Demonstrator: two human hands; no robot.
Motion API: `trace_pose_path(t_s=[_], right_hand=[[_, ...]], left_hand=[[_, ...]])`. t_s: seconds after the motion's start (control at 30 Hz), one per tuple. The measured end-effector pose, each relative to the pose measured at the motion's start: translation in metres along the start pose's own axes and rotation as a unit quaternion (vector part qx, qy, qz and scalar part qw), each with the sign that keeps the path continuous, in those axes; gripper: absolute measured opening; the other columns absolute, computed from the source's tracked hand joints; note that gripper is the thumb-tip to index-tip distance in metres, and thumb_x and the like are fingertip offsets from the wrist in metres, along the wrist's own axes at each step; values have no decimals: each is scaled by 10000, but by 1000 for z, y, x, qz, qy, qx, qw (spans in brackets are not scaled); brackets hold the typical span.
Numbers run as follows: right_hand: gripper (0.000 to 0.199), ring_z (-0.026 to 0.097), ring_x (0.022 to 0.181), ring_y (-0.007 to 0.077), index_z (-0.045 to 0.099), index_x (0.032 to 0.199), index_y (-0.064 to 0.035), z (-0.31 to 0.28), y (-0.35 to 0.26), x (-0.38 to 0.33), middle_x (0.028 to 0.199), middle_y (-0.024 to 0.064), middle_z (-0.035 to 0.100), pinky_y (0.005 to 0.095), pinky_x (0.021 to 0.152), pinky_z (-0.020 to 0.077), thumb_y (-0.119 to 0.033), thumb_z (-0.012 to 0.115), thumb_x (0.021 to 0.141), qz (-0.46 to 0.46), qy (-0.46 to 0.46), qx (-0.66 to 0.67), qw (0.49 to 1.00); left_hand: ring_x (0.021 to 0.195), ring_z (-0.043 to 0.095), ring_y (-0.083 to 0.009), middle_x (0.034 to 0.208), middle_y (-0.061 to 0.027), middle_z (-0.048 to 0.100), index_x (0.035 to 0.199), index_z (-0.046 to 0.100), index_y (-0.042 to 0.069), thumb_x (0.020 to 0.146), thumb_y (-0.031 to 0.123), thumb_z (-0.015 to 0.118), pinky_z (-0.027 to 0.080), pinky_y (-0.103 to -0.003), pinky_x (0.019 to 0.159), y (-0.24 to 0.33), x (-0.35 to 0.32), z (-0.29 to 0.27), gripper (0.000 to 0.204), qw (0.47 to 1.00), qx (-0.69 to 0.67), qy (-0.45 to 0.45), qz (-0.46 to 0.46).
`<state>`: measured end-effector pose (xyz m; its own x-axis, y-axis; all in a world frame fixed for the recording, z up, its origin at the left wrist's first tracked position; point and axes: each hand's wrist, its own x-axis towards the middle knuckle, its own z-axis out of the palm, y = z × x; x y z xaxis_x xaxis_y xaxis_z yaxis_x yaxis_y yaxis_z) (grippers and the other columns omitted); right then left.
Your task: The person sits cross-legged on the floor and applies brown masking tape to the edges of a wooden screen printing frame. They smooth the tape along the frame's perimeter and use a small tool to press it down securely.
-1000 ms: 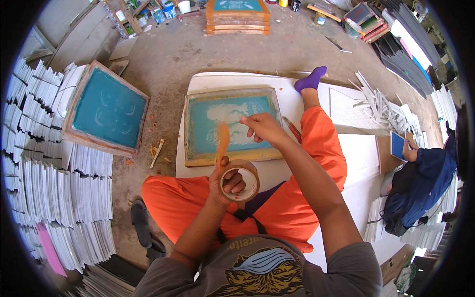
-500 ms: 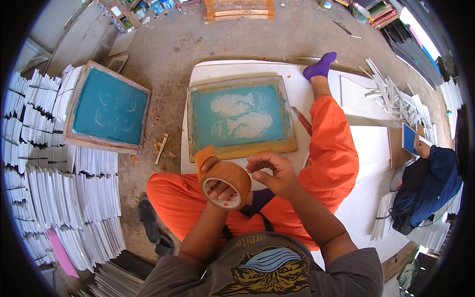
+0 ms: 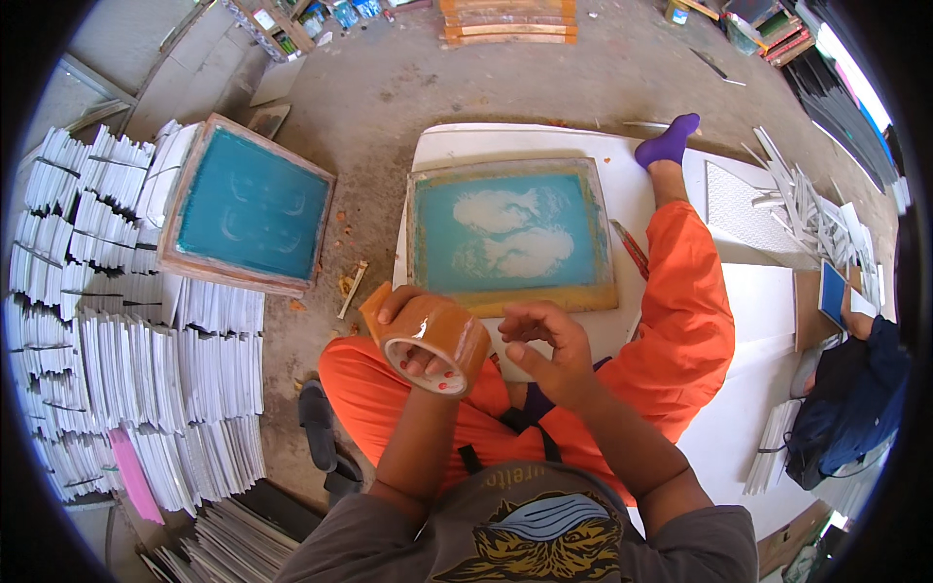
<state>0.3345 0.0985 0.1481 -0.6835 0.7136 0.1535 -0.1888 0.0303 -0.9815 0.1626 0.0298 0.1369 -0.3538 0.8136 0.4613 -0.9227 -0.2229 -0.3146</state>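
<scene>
My left hand (image 3: 413,316) grips a wide roll of brown packing tape (image 3: 449,335), fingers passed through its core and a short loose end sticking out at the left. My right hand (image 3: 549,345) is raised just right of the roll, fingers curved and apart, with nothing in it. Beyond both hands a screen-printing frame (image 3: 512,300) lies flat on a white board (image 3: 700,408). Its mesh is turquoise with two pale printed shapes, and brown tape runs along the near border. A red cutter knife (image 3: 630,249) rests between the frame and my leg.
A second turquoise screen frame (image 3: 251,209) leans on stacks of white bundled sheets (image 3: 131,360) at the left. Dark slippers (image 3: 318,423) lie on the floor. White offcuts (image 3: 816,219) pile up at the right, where another person (image 3: 846,389) holds a blue-faced panel (image 3: 831,291).
The tape roll has turned in my left hand, showing more of its outer face. My right hand stays raised beside it. The whole view has shifted slightly, moving the scene rightward.
</scene>
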Motion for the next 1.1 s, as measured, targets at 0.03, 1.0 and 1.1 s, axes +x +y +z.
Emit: trace_pose_path(t_s=[0.03,1.0,1.1], right_hand=[[424,632,1127,213,619,1296,-42,6,-3,-1,1158,101,672,401,985,522,-207,765,933,-29,21,-25,999],[173,590,789,163,667,882,-17,-52,-50,32,801,55,621,415,1134,398,-115,804,840,63,-189,-182,963],[177,582,796,132,669,916,-12,-66,-41,31,825,40,621,375,1051,414,-105,804,848,86,-176,-186,963]], left_hand=[[542,651,-169,765,-28,670,1024,710,156,979,172,638,524,-323,503,1,1,-4,87,1000,20,11,1],[991,694,-171,1099,-38,709,1186,657,80,1069,289,607,591,-352,919,17,-50,-87,245,838,313,443,65],[871,706,-155,985,-29,722,1111,690,73,1040,251,659,611,-327,829,34,-57,-92,195,828,346,438,57]])
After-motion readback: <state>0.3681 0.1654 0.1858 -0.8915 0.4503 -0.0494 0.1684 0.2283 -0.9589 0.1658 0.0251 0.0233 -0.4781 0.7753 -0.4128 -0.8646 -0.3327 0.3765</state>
